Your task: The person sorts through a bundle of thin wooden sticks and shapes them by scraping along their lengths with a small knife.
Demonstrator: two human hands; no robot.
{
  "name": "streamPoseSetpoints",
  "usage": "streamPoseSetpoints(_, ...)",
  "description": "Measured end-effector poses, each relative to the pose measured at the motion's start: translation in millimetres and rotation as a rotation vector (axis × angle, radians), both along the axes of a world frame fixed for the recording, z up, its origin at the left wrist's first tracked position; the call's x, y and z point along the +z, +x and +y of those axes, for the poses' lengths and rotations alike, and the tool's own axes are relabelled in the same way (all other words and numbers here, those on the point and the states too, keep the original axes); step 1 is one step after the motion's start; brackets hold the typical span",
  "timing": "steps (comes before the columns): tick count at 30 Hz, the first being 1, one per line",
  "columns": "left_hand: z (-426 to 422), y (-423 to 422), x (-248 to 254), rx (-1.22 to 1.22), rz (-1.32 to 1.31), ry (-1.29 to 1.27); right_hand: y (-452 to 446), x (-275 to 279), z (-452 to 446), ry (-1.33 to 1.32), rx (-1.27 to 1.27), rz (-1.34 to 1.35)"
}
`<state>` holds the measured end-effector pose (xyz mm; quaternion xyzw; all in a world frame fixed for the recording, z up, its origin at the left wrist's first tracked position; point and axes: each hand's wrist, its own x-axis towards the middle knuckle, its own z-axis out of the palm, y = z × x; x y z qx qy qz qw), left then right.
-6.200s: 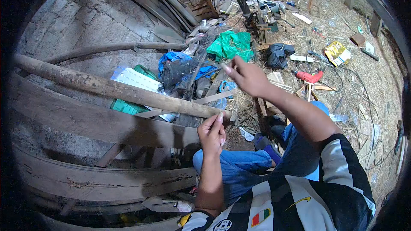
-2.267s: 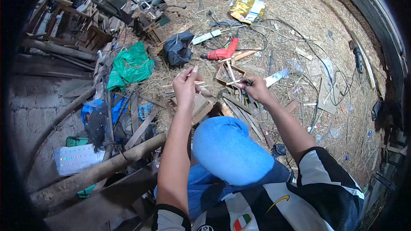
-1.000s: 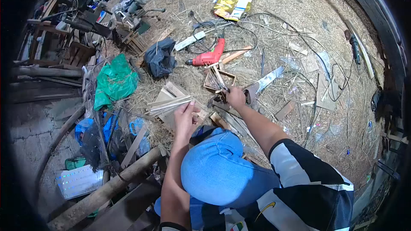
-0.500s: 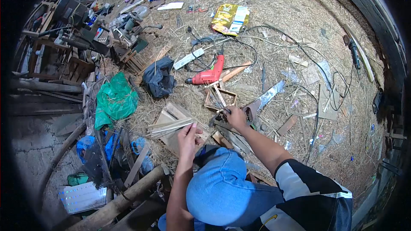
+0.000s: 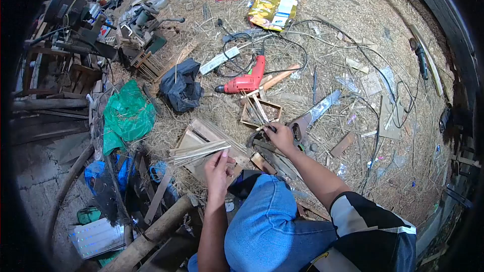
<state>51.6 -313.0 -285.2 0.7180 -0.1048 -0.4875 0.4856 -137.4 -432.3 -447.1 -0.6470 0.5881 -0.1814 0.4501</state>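
Observation:
My left hand (image 5: 218, 172) is closed, its thumb and fingertips at the right end of a bundle of thin wooden strips (image 5: 195, 152). The strips lie across a wooden board (image 5: 190, 137) on the straw-covered ground. Closed as well, my right hand (image 5: 282, 139) grips a small dark tool (image 5: 273, 129), mostly hidden by the fingers; its kind cannot be made out. A short pale stick end shows beside it. Just beyond is a small open wooden box (image 5: 274, 113) with sticks leaning in it. A handsaw (image 5: 313, 115) lies right of my right hand.
A red power drill (image 5: 245, 79) and its cable lie beyond the box. Black (image 5: 180, 88) and green (image 5: 129, 113) plastic bags are at the left. A yellow packet (image 5: 272, 10) lies farther off, an angle grinder (image 5: 419, 58) at the right. Wood scraps surround my knee.
The view has shifted slightly. A pale stick end now shows at my right fingertips, near the box. My left hand stays at the strips.

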Motion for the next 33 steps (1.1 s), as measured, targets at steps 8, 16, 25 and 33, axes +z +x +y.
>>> streamPoseSetpoints(8, 1.6, -0.1, -4.0, 0.017, 0.035, 0.004, 1.4, 1.6, 1.3, 0.029, -0.042, -0.022)
streamPoseSetpoints(16, 12.2, 6.2, -8.0, 0.035, 0.059, 0.025, 10.5, 21.0, 15.1, -0.167, -0.153, -0.088)
streamPoseSetpoints(25, 38.0, 17.7, -16.4, 0.260, -0.019, -0.033, 77.3, 97.8, 15.5, -0.254, 0.253, -0.308)
streamPoseSetpoints(33, 43.2, 21.7, -19.4, 0.317, -0.124, -0.006, 111.8, 124.4, 2.0, -0.326, 0.575, -0.119)
